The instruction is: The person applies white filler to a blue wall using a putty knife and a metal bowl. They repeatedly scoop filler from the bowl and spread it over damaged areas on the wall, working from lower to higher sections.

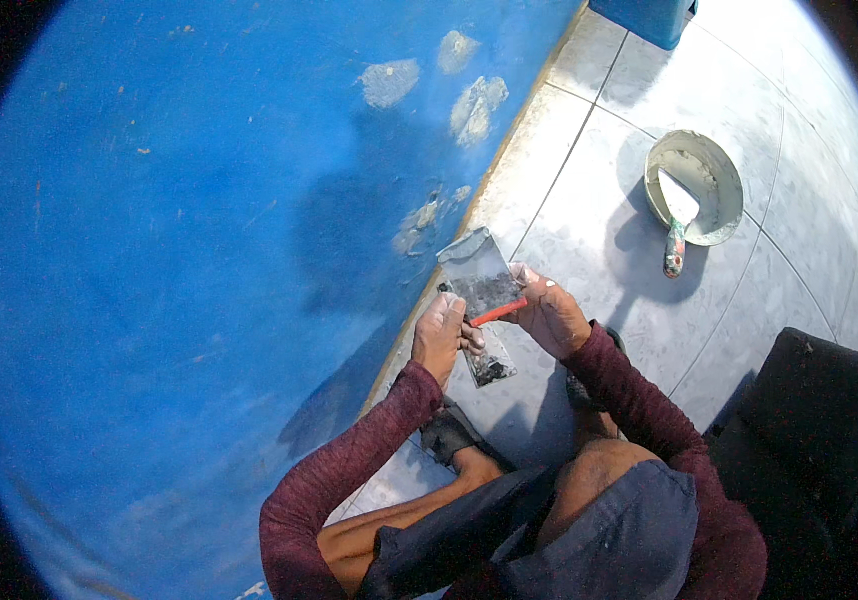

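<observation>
Both hands grip a translucent, crinkled plastic piece (479, 275) with dark smudged patches and a red strip along one edge. My left hand (441, 338) has its thumb on the left side of it, fingers curled; my right hand (549, 312) pinches its right side near the red strip. A clear section with dark bits (492, 362) hangs below my fingers; whether it is a separate piece I cannot tell. Whitish residue marks my fingers.
A blue wall (169, 250) with whitish patched spots (479, 108) runs along the left, meeting white floor tiles (589, 170). On the tiles at right sits a round pot (719, 200) holding a putty knife (675, 240). A blue container (639, 20) is at the top, a black seat (799, 410) at lower right.
</observation>
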